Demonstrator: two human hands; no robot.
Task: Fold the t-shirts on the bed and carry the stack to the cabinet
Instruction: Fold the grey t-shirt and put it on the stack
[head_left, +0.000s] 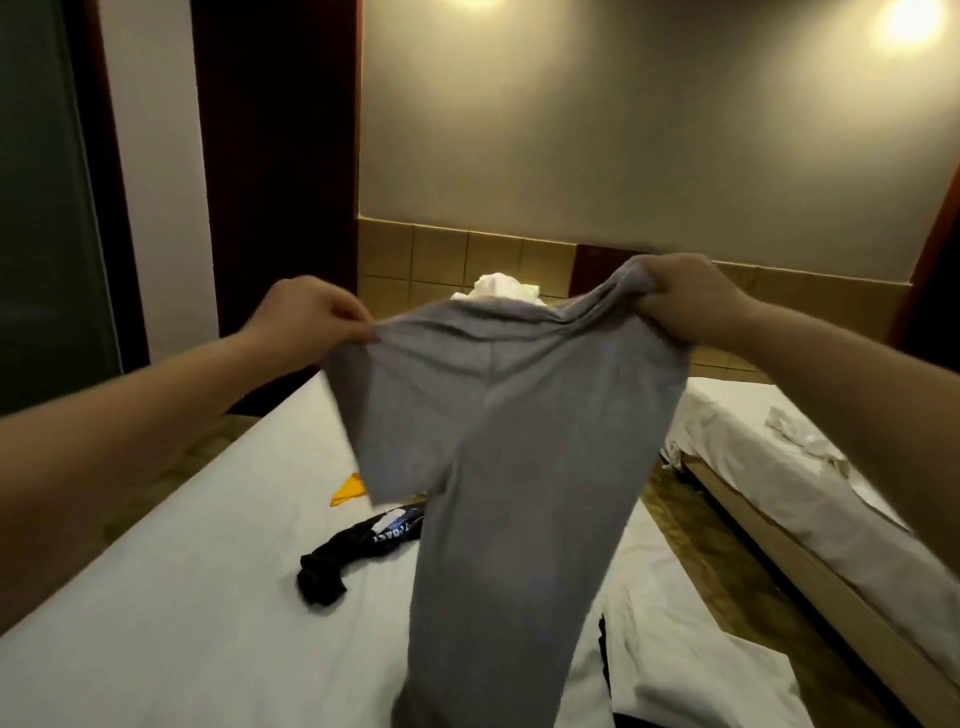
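A grey t-shirt (498, 467) hangs in the air over the bed (182, 597), held up by its top edge between the two hands. The left hand (311, 317) pinches the shirt's left shoulder corner between thumb and fingertips. The right hand (691, 296) grips a bunched fold of cloth at the other shoulder, with its fingers curled round it. This hand sits a little higher than the left one, so the top edge slopes up toward the right. The shirt is stretched fairly taut between the hands. One short sleeve spreads out below the left hand, and the body drops in a narrowing column to the bottom edge of the view, in front of the person. On the white sheet, below and left of the hanging shirt, lies a crumpled black t-shirt (358, 545) with light print on it, partly hidden behind the grey cloth. A small yellow cloth (350, 488) lies just beyond it, also partly covered. A white bundle (498, 288) shows above the shirt's neckline, between the hands. A second bed (753, 467) stands to the right across a strip of floor, with a rumpled white cloth (800, 436) on it.
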